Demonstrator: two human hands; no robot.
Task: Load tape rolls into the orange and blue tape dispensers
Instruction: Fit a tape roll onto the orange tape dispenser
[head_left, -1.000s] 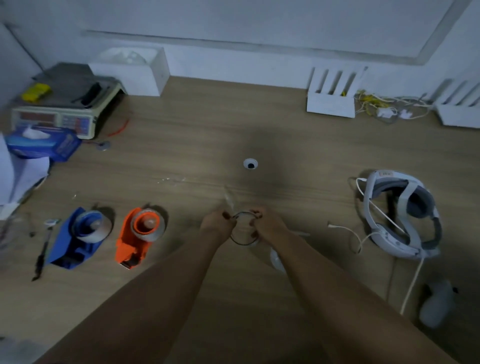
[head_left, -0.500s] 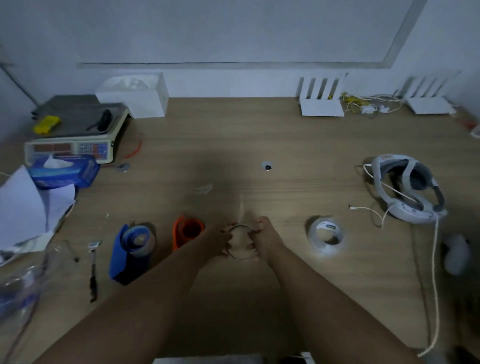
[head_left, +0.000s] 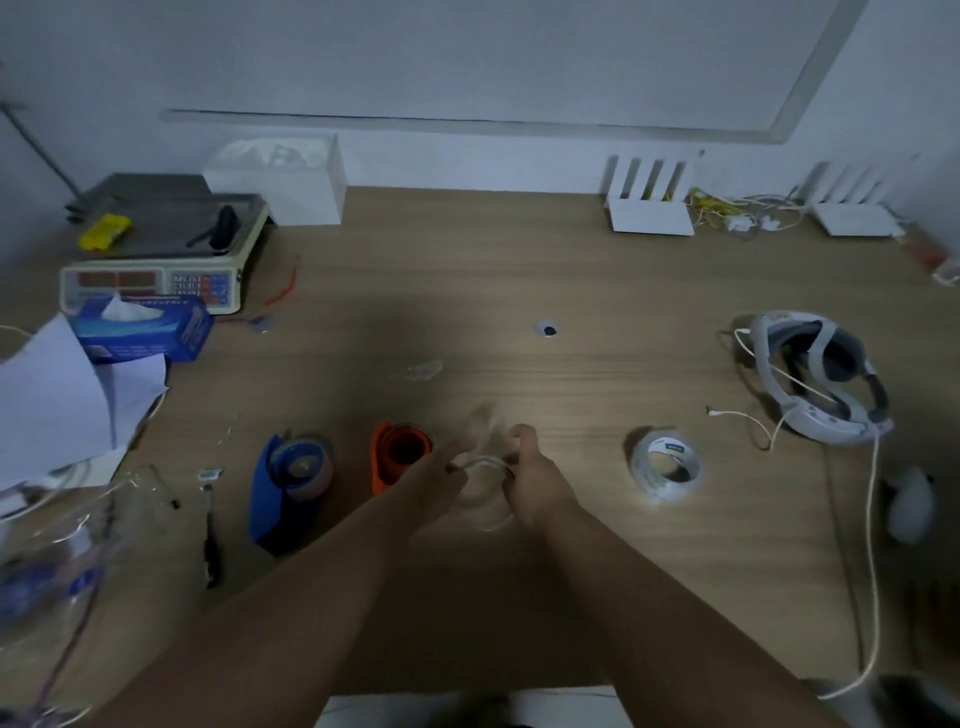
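Both my hands meet at the table's middle on a thin clear tape roll (head_left: 483, 486); my left hand (head_left: 434, 480) grips its left side and my right hand (head_left: 532, 480) its right side. The roll is blurred. A loose clear strip (head_left: 483, 423) rises from it. The orange dispenser (head_left: 397, 454) stands just left of my left hand, partly hidden by it. Further left is the blue dispenser (head_left: 291, 480), holding a roll. A second clear tape roll (head_left: 665, 467) lies flat to the right of my right hand.
A white headset (head_left: 821, 384) with a cable lies at the right. Blue tissue box (head_left: 143, 327), paper sheets (head_left: 62, 400) and a scale (head_left: 156, 249) are at the left. A dark tool (head_left: 210, 540) lies near the blue dispenser. White boxes line the back wall.
The view has tilted up and shifted, so the dispensers appear closer to my hands. Both hands stay on the thin roll, and the second roll came into view at the right.
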